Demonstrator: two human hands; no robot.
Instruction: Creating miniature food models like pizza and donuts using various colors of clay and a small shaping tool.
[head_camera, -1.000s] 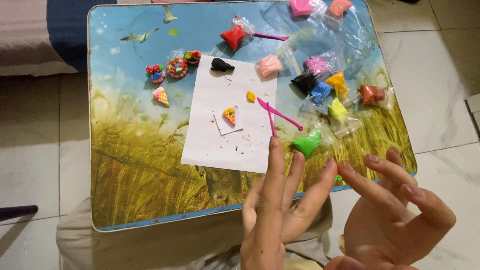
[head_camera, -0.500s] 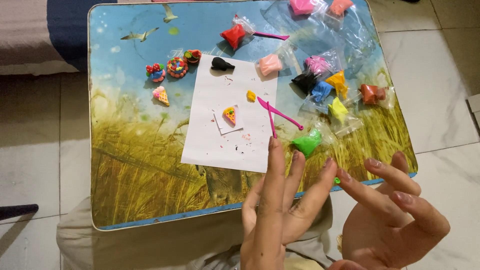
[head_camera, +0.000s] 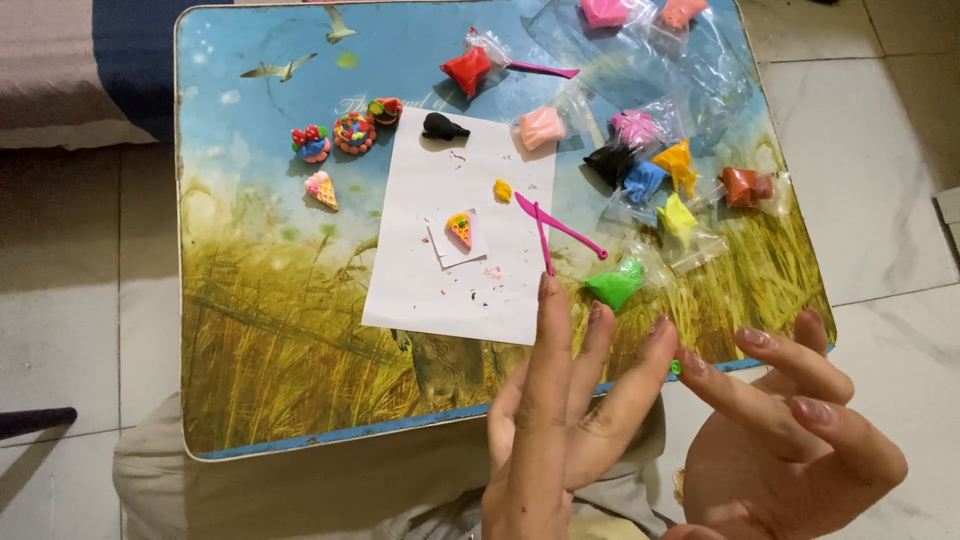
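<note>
My left hand is raised over the table's front edge, fingers straight and spread, pointing at the white paper sheet. My right hand is beside it, fingers apart and angled toward the left hand. A tiny green speck shows between the two hands' fingertips at the table edge; I cannot tell if it is held. The nearest things are a green clay lump and pink plastic tools. A small clay pizza slice lies on a paper scrap on the sheet.
A low table has a wheat-field picture top. Bagged clay lumps in red, pink, black, blue, yellow and brown lie at the back right. Small clay figures and a black clay piece lie at the back left. Tiled floor surrounds the table.
My right hand's fingers have drifted slightly down and to the right. The left hand and the things on the table have stayed put.
</note>
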